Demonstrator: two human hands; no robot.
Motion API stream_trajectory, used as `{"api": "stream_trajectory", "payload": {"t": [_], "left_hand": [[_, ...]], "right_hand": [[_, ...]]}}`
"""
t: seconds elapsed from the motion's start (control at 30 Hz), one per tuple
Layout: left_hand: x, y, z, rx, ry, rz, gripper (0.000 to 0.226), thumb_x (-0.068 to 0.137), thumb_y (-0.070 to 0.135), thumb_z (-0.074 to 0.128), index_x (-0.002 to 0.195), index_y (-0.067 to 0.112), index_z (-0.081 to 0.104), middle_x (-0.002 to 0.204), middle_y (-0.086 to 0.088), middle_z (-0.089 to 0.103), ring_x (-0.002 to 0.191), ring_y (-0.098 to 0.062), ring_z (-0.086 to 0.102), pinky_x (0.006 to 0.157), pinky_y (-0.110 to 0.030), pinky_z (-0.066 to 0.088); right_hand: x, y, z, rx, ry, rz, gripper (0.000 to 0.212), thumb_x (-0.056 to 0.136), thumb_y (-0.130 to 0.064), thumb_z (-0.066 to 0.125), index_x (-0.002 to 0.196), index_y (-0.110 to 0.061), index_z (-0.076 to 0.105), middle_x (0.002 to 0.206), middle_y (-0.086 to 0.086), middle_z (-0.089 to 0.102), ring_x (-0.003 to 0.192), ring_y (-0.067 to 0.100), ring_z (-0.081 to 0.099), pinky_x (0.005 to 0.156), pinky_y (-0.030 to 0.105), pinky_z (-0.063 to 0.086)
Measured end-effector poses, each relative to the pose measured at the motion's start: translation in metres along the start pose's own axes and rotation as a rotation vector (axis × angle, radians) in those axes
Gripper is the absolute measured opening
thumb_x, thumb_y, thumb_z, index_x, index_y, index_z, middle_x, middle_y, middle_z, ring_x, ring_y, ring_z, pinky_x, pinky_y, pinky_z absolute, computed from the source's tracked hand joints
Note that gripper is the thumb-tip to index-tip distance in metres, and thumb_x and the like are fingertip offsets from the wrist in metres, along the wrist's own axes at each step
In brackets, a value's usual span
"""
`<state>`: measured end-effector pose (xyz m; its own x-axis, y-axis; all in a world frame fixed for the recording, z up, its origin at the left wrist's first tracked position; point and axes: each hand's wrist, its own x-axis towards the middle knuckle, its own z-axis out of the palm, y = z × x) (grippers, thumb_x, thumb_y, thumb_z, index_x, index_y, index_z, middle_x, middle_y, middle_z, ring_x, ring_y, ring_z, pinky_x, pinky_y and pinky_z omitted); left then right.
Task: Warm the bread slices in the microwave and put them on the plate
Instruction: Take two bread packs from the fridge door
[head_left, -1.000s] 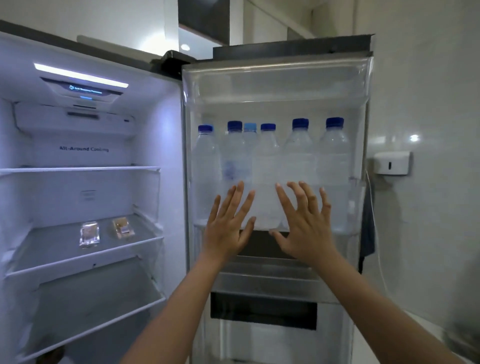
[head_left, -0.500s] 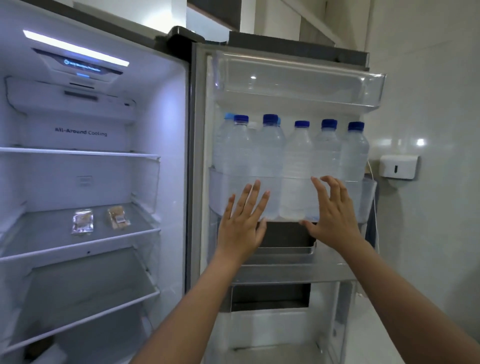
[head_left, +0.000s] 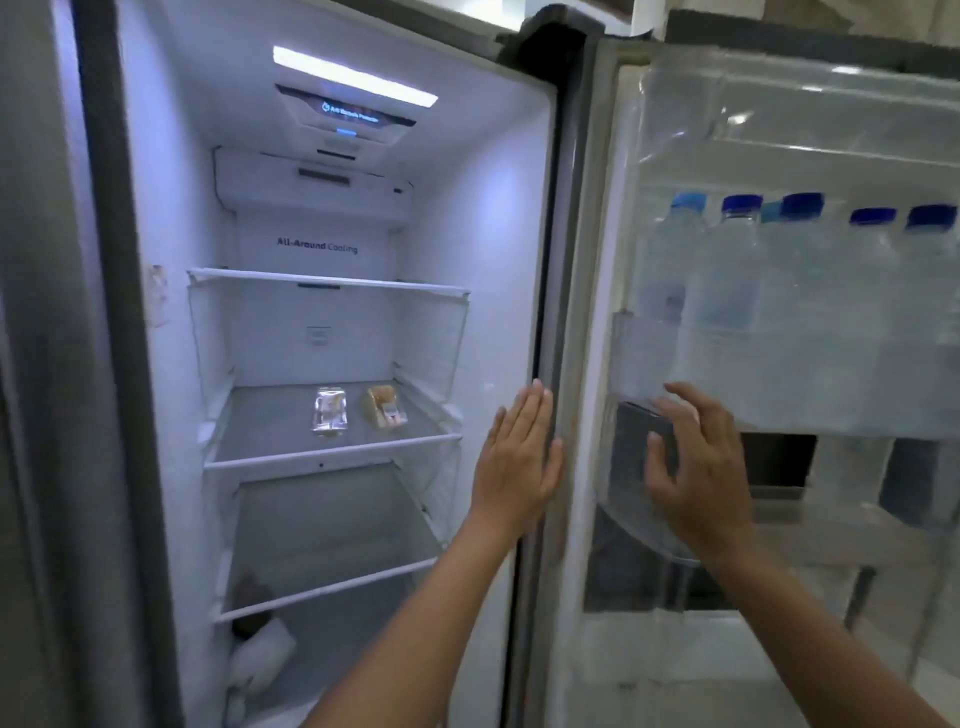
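Head view: an open refrigerator fills the frame, its lit compartment toward 9 o'clock and its swung-out door toward 3 o'clock. A light strip glows at 12 o'clock of the compartment, with the lettering "All-Around Cooling" on the back wall below it. The task's bread lies on the middle shelf as 2 wrapped packets side by side, apart from each other: a shiny clear-wrapped packet and, at its 3 o'clock, a browner packet. The left hand is raised in front of the compartment's right edge, at 3 o'clock of the packets and well apart from them, fingers straight and together, holding nothing. The right hand is at 3 o'clock of the left one, in front of the door, its fingers spread and loosely bent, gripping nothing; whether they touch the door cannot be told. At its 12 o'clock the clear door bin holds a row of water bottles with blue caps, standing upright. On the lowest shelf, at 7 o'clock of the compartment, sit a dark lump and a white bundle, too blurred to identify.
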<state>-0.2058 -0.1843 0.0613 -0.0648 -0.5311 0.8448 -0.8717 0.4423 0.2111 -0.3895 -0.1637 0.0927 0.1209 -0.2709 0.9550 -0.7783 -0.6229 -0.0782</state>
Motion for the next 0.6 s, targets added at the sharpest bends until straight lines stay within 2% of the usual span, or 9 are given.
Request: {"api": "stream_trajectory", "payload": {"t": [0.13, 0.27, 0.37, 0.5, 0.6], "left_hand": [[-0.018, -0.076, -0.028, 0.045, 0.0, -0.154, 0.057, 0.094, 0.035, 0.027, 0.144, 0.009, 0.032, 0.153, -0.005, 0.03, 0.144, -0.016, 0.022, 0.119, -0.032, 0.014], [-0.036, -0.153, -0.055, 0.125, -0.031, -0.307, 0.054, 0.094, 0.027, 0.04, 0.144, 0.009, 0.033, 0.154, -0.004, 0.028, 0.144, -0.017, 0.022, 0.118, -0.032, 0.017], [-0.047, -0.207, -0.069, 0.166, -0.004, -0.464, 0.056, 0.093, 0.025, 0.044, 0.145, 0.009, 0.03, 0.155, -0.006, 0.027, 0.143, -0.022, 0.025, 0.116, -0.03, 0.018], [-0.053, -0.268, -0.066, 0.168, -0.034, -0.62, 0.058, 0.097, 0.022, 0.044, 0.147, 0.007, 0.02, 0.158, -0.008, 0.015, 0.146, -0.021, 0.014, 0.117, -0.029, 0.01], [-0.036, -0.308, -0.051, 0.147, -0.014, -0.715, 0.061, 0.098, 0.026, 0.043, 0.148, 0.003, 0.016, 0.158, -0.012, 0.012, 0.146, -0.022, 0.011, 0.117, -0.029, 0.009]], "right_hand": [[0.004, -0.061, 0.072, 0.137, -0.072, -0.118, 0.033, 0.084, -0.016, 0.045, 0.113, -0.009, 0.058, 0.126, 0.01, 0.05, 0.119, 0.021, 0.043, 0.102, 0.028, 0.035], [-0.006, -0.102, 0.152, 0.262, -0.217, -0.033, 0.032, 0.081, -0.011, 0.055, 0.112, -0.01, 0.06, 0.126, 0.009, 0.053, 0.121, 0.017, 0.041, 0.102, 0.028, 0.035], [-0.013, -0.115, 0.214, 0.325, -0.426, 0.059, 0.042, 0.076, -0.003, 0.06, 0.118, -0.006, 0.058, 0.131, 0.013, 0.05, 0.124, 0.025, 0.044, 0.105, 0.038, 0.039], [-0.013, -0.121, 0.292, 0.338, -0.658, 0.165, 0.048, 0.083, -0.012, 0.057, 0.129, -0.007, 0.047, 0.133, 0.011, 0.045, 0.125, 0.027, 0.042, 0.105, 0.036, 0.035], [-0.002, -0.112, 0.353, 0.353, -0.751, 0.246, 0.05, 0.085, -0.017, 0.058, 0.132, -0.008, 0.043, 0.134, 0.013, 0.043, 0.127, 0.029, 0.04, 0.104, 0.036, 0.034]]}}
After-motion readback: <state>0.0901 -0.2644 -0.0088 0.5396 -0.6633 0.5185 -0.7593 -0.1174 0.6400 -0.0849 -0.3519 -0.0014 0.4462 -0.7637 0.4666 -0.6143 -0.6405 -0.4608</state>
